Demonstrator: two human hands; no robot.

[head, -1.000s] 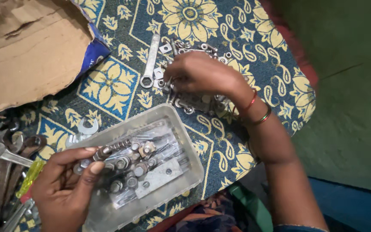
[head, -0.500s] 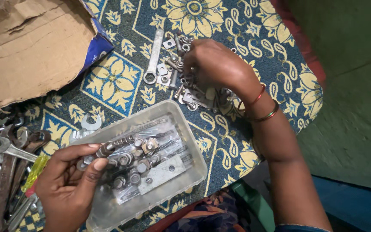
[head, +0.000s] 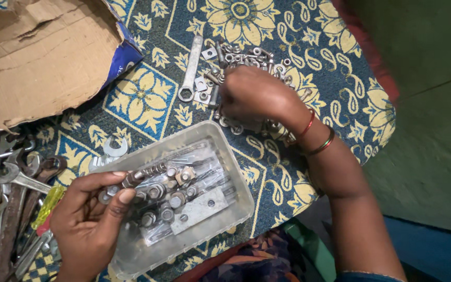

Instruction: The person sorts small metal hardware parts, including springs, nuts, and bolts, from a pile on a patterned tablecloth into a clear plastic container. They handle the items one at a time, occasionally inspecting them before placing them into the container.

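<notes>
Two hands at work, sorting loose hardware by the look of it. Left hand (head: 92, 219) at the near-left corner of the clear plastic tray (head: 244, 196), thumb and fingertips pinched shut on a short bolt (head: 131, 180) with nuts threaded on, held just over the tray rim. Right hand (head: 254, 96) palm down on the pile of nuts, bolts and washers (head: 246, 55) on the patterned cloth (head: 142, 99), beyond the tray's far edge. Fingers tucked under the palm and blurred, so cannot tell whether closed on a piece or just raking. Red bangles (head: 317, 136) at that wrist.

Tray already part filled: bolts, nuts, a flat metal plate, some clear wrap underneath. Ring spanner (head: 190, 70) flat on the cloth, touching the left side of the pile. Heap of spanners (head: 11, 175) and a yellow-green screwdriver (head: 48, 201) left of the tray, torn cardboard box (head: 32, 57) at top left.

Judged step: mid-sort, picking from the pile on the right side, one bolt in hand over the tray on the left.

Next move calls for: a clean pinch on a single piece out of a tangled pile, no dragging neighbours off the cloth edge close by on the right, and a steady tray.
</notes>
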